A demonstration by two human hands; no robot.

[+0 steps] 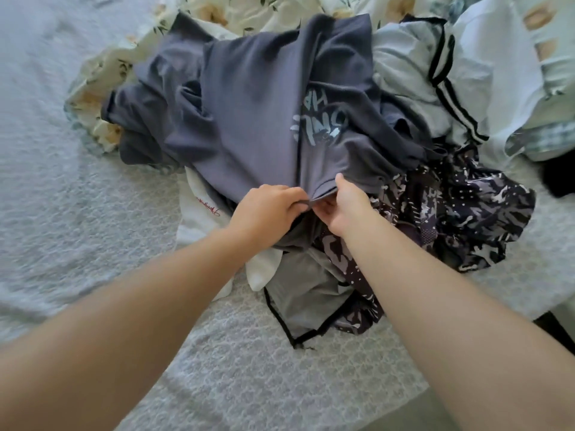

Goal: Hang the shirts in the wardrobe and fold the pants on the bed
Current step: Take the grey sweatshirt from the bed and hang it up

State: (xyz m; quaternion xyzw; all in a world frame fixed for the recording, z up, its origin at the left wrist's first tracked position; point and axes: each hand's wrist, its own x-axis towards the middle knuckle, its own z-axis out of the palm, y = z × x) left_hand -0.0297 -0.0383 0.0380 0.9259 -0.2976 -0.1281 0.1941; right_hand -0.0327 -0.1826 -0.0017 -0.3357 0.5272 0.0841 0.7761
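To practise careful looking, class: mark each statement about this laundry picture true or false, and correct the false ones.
1. The left grip and the right grip both hold the grey shirt by its edge. True.
2. The grey shirt hangs on a hanger. False: it lies on a clothes pile on the bed.
3. A dark patterned garment lies right of both grips. True.
4. The white garment lies on top of the grey shirt. False: it pokes out from beneath.

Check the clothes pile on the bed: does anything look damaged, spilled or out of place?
Nothing looks damaged or spilled. The grey shirt lies crumpled atop an unsorted heap on the bed; the left hand and right hand pinch its near hem.
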